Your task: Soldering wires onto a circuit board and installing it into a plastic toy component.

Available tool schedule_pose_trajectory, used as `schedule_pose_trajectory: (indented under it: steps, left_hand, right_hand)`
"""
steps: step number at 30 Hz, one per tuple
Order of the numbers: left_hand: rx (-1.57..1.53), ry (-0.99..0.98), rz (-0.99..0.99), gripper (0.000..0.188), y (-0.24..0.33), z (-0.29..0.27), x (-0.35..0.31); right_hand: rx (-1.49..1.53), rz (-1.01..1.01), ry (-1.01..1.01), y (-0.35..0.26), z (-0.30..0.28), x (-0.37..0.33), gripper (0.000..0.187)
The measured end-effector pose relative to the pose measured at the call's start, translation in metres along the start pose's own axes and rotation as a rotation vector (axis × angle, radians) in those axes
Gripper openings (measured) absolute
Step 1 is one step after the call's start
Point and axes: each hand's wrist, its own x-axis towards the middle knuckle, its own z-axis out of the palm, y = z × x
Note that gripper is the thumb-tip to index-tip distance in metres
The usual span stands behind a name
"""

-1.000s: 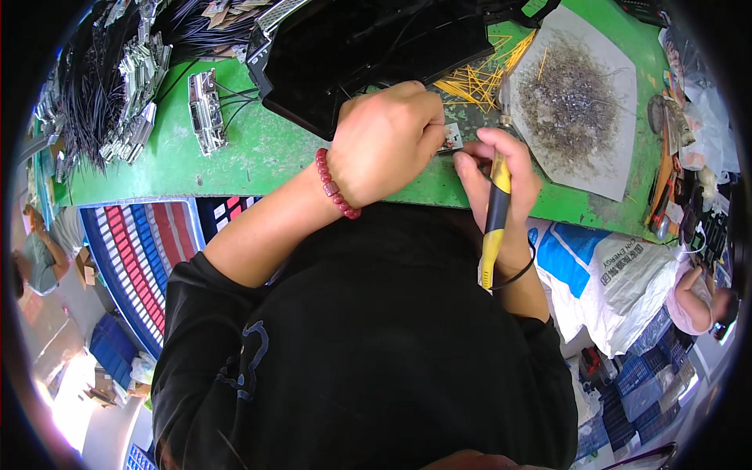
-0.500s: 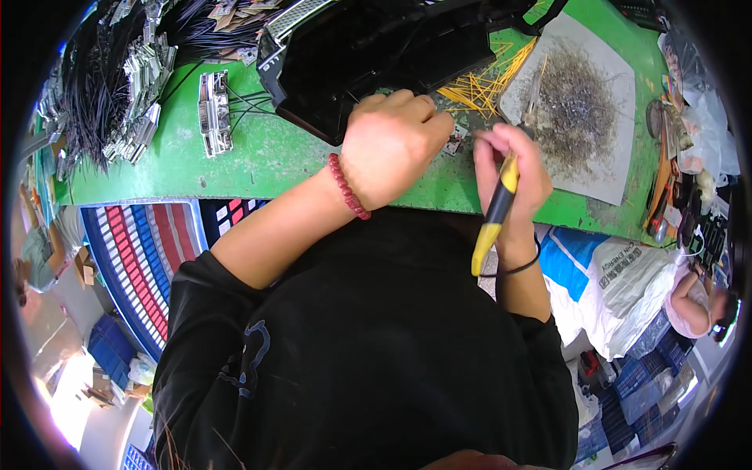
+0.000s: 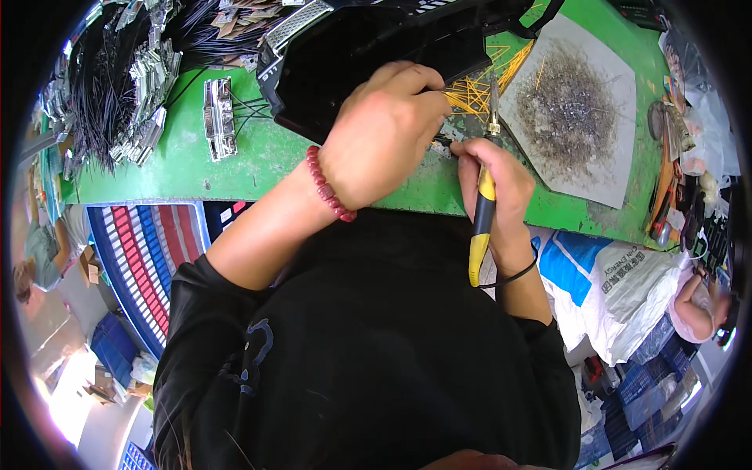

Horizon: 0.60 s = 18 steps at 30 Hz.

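Note:
My right hand [image 3: 505, 188] is closed around a yellow-and-black soldering iron [image 3: 484, 215]. Its metal shaft points away from me, and its cord loops by my wrist. The thumb and forefinger of that hand come together at a small dark piece [image 3: 443, 142] just above the green bench. My left hand [image 3: 385, 129], wearing a red bead bracelet, is bent over with curled fingers beside the same spot. What those fingers grip is hidden under the hand. Directly beyond it sits a large black plastic housing [image 3: 313, 74], partly covered by the hand.
Yellow wires [image 3: 470, 98] lie right of the housing. A grey sheet [image 3: 619, 168] carries dark debris. To the left, a silvery metal part with black leads [image 3: 219, 117] rests on the green bench [image 3: 266, 176], near bundled black cables [image 3: 86, 102]. Other people are at both sides.
My left hand has shifted a little away from me and left. My right hand moved slightly left, and the soldering iron has turned so its metal shaft shows plainly.

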Motion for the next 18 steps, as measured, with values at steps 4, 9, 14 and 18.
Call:
schedule_pose_trajectory:
  steps: [4,9,14,18]
  left_hand:
    - [-0.479,0.035,-0.157,0.021,0.011,-0.009,0.005]
    - [-0.372,0.024,0.019,0.035,0.014,-0.039,0.013]
    - [-0.215,-0.154,0.111,0.023,0.003,-0.025,-0.009]
    - [-0.09,-0.242,0.142,0.015,0.004,-0.018,-0.012]
  right_hand:
    - [0.032,0.015,-0.011,0.001,0.001,0.0,0.027]
    - [0.026,0.02,-0.022,0.003,0.0,0.0,0.027]
    - [0.026,0.001,-0.024,0.002,-0.001,0.003,0.029]
    - [0.051,0.013,-0.014,0.002,0.0,0.005,0.03]
